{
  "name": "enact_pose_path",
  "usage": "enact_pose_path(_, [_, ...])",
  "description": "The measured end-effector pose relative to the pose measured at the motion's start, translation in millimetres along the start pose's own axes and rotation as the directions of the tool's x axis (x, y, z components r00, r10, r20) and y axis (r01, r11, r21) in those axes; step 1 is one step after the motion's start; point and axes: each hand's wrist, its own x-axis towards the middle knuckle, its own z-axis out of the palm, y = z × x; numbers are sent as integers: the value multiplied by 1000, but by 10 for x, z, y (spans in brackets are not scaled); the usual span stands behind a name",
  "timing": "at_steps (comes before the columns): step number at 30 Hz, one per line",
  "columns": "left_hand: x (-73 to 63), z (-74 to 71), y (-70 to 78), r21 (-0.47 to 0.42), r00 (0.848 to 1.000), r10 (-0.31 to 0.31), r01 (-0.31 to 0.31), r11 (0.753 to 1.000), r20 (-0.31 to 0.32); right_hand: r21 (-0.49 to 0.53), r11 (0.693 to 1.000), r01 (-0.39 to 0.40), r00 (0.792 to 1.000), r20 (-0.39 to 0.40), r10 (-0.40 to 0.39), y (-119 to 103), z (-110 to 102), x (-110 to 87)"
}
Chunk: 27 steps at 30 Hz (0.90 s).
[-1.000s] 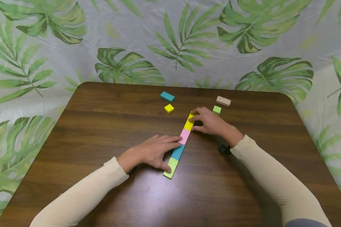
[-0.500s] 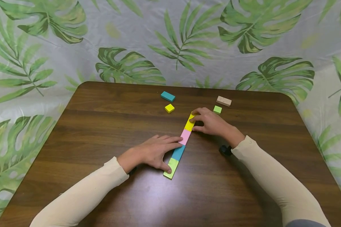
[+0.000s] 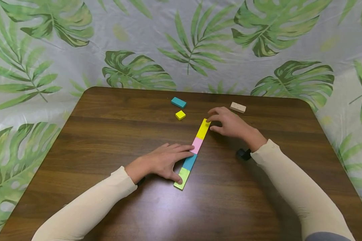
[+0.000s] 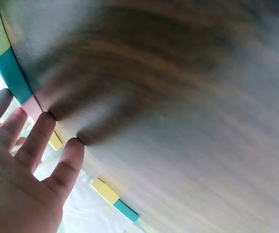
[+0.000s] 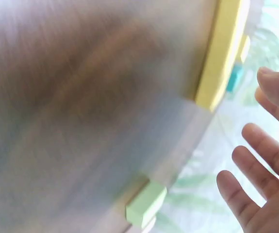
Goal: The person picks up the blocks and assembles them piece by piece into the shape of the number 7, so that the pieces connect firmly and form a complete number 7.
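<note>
A slanting row of flat blocks lies end to end on the table: light green, blue, pink and yellow. My left hand rests over the near part, thumb on the light green block and fingertips at the pink one. In the left wrist view its fingers are spread and nearly straight. Just off the yellow block's far end is my right hand, lifted and holding nothing. The right wrist view shows its fingers apart, beside the yellow block.
Near the back edge of the brown table lie a blue block, a small yellow block and a beige block. A small green block shows in the right wrist view; my right hand hides it in the head view.
My right hand has let go of the yellow block and shifted up and right, now covering the small green block. The left hand and the row stay in place.
</note>
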Motion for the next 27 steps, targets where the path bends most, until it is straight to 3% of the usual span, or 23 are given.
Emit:
enact_pose_path(5, [-3, -8, 13, -1, 1000, -7, 7, 1000, 9, 10, 998, -54, 998, -39, 54, 107, -162, -39])
enact_pose_path(14, [-3, 3, 10, 8, 1000, -6, 6, 1000, 12, 67, 979, -192, 981, -30, 194, 327, -390, -179])
enact_pose_path(21, [-5, 8, 4, 9, 1000, -1, 1, 1000, 13, 111, 964, -242, 967, -51, 249, 544, -437, -271])
enact_pose_path(27, [-11, 1, 2, 13, 1000, 4, -4, 1000, 11, 80, 959, -272, 962, 9, 272, 662, -395, -297])
